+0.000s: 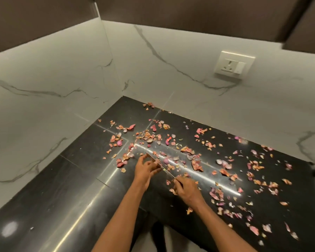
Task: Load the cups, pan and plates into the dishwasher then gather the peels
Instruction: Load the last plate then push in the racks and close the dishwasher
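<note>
Pink and orange onion peels [196,164] lie scattered over the black stone counter [76,179], thickest near the corner and out to the right. A thin flat card-like sheet [162,166] stands on edge among them, running diagonally. My left hand [145,168] pinches its far part with fingers and thumb. My right hand [185,188] grips its near end. Peels lie on both sides of the sheet. No cups, pan, plates or dishwasher are in view.
White marble walls [53,99] meet in a corner behind the counter. A wall socket [232,65] sits on the right wall. Dark cabinets [189,13] hang overhead. The counter's front edge runs just below my forearms.
</note>
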A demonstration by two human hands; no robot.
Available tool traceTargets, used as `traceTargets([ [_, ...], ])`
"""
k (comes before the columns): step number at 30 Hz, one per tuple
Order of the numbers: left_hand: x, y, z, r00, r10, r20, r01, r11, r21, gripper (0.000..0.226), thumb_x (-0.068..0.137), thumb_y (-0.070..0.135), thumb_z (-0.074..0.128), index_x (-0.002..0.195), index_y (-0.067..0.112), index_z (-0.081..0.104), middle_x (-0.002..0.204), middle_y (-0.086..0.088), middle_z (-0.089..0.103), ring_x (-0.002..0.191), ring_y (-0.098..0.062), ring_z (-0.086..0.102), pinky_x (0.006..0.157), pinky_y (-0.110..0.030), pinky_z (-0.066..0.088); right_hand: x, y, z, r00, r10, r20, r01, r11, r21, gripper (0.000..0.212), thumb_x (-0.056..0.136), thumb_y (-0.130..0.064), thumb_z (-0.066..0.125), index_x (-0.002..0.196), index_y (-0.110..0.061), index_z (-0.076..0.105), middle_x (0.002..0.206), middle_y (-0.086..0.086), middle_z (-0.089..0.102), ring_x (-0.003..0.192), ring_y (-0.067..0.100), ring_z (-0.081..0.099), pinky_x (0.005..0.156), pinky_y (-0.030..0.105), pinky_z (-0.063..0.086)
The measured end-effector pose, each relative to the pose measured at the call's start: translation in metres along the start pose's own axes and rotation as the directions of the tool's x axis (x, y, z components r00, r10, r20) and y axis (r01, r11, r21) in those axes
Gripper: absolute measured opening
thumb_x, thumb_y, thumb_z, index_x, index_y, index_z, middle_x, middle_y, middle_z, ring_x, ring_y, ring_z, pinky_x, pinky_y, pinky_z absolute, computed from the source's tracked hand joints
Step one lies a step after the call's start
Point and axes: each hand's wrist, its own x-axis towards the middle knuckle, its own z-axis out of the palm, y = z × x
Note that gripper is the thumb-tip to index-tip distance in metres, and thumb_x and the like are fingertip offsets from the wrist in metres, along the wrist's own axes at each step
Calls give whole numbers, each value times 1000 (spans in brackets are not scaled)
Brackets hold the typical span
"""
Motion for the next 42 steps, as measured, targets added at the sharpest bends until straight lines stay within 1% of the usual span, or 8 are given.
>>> traceTargets([
  [6,-67,-44,19,993,2,120,-6,999,32,49,88,-12,63,128,15,55,104,-23,64,97,-40,68,82,-59,58,-77,34,-20,990,93,-110,-69,976,209,16,102,-18,59,110,-29,69,82,-6,72,74,4,69,70,20,57],
  [14,-151,-100,15,980,-63,188,27,981,190,12,93,-3,63,97,8,58,103,-23,62,98,-53,67,85,-63,56,-188,72,-18,951,234,-201,-161,933,323,10,98,-14,67,98,-19,76,76,-2,74,69,10,71,73,31,61],
  [21,-208,-142,8,937,-153,314,-2,896,444,9,93,2,66,99,-4,64,90,-22,69,97,-45,71,88,-55,58,-276,119,2,883,382,-275,-287,900,328,15,89,-16,77,84,-30,80,69,-15,73,66,1,68,74,33,60],
  [27,-239,-172,5,880,-242,408,-200,591,782,13,95,-3,59,88,2,69,72,-10,69,65,-24,70,68,-41,63,-356,126,32,824,479,-303,-376,862,340,23,91,-14,72,77,-33,74,72,-3,74,70,19,72,73,48,61],
  [30,-263,-183,9,829,-276,486,-355,412,839,22,95,0,54,88,11,71,72,-2,70,60,-12,66,54,-20,51,-398,125,40,781,519,-348,-401,843,358,23,92,-12,71,79,-31,74,70,-2,73,68,19,70,71,44,61],
  [35,-292,-219,10,795,-261,548,-529,147,836,23,89,-12,45,85,-5,66,67,-12,59,40,-11,48,41,-18,36,-461,134,63,712,555,-429,-448,830,331,12,88,-19,72,86,-30,77,76,-10,73,71,11,70,72,35,60],
  [39,-321,-246,4,740,-384,552,-521,192,832,24,91,-14,50,86,-5,72,71,-10,66,50,-11,54,51,-25,45,-512,125,74,659,590,-466,-491,808,327,8,89,-17,72,91,-21,78,79,-7,73,76,12,68,72,27,53],
  [42,-338,-267,5,690,-423,587,-607,103,788,21,91,-4,57,84,4,75,78,-14,72,59,-19,58,61,-39,53,-552,128,86,627,623,-466,-514,782,353,9,90,-17,71,91,-24,76,77,-10,71,74,13,68,72,31,56],
])
